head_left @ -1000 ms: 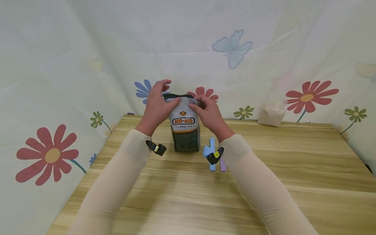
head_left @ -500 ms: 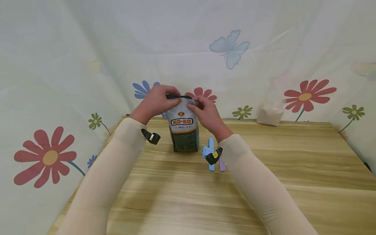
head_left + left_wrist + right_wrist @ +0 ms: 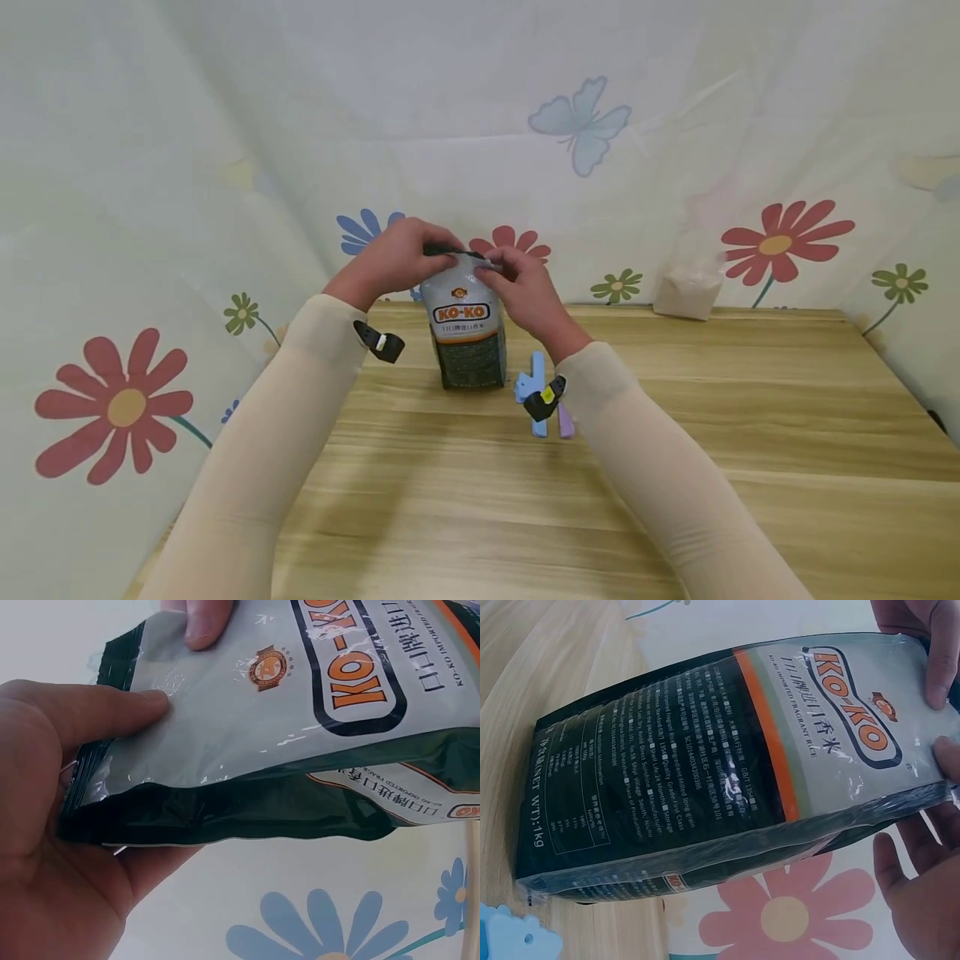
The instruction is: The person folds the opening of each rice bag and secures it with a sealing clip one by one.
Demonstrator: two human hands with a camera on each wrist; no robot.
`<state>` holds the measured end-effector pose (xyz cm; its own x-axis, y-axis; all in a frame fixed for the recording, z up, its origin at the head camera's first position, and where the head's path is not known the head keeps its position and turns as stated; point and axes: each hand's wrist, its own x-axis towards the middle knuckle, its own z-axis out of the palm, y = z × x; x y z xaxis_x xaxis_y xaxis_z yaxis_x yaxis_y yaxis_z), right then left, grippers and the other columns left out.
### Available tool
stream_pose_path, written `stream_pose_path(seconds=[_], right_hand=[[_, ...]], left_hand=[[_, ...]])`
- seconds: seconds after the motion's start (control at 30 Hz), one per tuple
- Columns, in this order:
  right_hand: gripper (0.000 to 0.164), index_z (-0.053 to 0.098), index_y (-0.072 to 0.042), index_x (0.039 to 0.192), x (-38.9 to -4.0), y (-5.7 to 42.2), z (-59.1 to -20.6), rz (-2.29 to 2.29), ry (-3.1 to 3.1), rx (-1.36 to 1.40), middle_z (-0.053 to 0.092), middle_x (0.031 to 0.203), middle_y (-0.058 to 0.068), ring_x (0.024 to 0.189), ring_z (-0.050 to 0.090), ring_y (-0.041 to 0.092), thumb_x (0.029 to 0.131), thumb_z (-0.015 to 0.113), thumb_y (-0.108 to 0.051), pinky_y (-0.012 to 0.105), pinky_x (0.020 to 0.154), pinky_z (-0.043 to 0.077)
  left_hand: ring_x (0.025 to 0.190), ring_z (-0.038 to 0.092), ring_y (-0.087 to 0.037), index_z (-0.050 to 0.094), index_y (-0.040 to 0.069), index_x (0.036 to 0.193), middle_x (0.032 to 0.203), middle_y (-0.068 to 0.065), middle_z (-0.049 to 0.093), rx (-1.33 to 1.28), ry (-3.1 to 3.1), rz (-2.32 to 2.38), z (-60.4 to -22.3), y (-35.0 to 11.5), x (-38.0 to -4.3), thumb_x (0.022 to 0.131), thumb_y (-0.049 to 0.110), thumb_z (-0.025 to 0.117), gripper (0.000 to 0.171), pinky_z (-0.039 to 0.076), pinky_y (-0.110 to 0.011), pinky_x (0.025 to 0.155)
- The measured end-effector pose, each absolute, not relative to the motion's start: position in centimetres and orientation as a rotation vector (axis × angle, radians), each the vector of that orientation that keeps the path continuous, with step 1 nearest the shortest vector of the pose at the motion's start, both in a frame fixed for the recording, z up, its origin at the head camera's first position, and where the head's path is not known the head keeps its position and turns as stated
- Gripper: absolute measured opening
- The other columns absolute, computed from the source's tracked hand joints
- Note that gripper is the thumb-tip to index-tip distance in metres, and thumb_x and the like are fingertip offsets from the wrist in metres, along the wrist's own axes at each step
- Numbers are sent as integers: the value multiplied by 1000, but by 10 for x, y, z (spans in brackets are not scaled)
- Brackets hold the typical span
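A green and silver KO-KO rice bag stands upright on the wooden table, orange stripe across its front. My left hand pinches the top left of the bag, thumb on the front and fingers behind. In the left wrist view that thumb lies flat on the silver part of the bag, near the dark top seam. My right hand pinches the top right corner, thumb in front. The right wrist view shows its fingers behind the bag. Right of the bag lie blue sealing clips and a purple one.
A clear plastic pouch of pale contents stands at the back of the table, against the flower-printed cloth. The cloth also hangs along the left and right sides.
My left hand's raised fingers have come down behind the bag's top and now pinch it. The bag's top edge has tipped slightly forward. My right hand keeps its hold.
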<state>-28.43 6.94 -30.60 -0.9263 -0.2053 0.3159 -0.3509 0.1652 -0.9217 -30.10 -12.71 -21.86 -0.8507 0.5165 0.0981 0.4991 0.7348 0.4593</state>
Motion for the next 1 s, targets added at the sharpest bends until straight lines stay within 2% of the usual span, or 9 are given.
stream_pose_path(seconds=[0.3, 0.63, 1.0], right_hand=[[17, 65, -11, 106, -288, 68, -313, 1774, -2260, 533, 69, 105, 6, 96, 64, 18, 96, 62, -23, 36, 89, 52], [12, 64, -15, 108, -284, 65, -319, 1703, -2192, 511, 70, 106, 3, 99, 65, 15, 96, 61, -15, 38, 92, 52], [14, 67, -14, 105, -282, 62, -325, 1767, -2106, 507, 69, 107, 4, 102, 64, 16, 99, 55, -11, 37, 92, 52]], left_hand=[[98, 64, -16, 70, 21, 117, 118, -1, 67, 907, 2823, 852, -225, -136, -306, 98, 17, 57, 24, 55, -36, 81], [106, 62, -16, 70, 21, 120, 122, 0, 66, 913, 2755, 974, -229, -144, -309, 99, 18, 56, 25, 53, -39, 88], [109, 60, -18, 72, 25, 113, 122, 0, 66, 845, 2763, 1018, -232, -150, -309, 101, 13, 50, 29, 52, -39, 88]])
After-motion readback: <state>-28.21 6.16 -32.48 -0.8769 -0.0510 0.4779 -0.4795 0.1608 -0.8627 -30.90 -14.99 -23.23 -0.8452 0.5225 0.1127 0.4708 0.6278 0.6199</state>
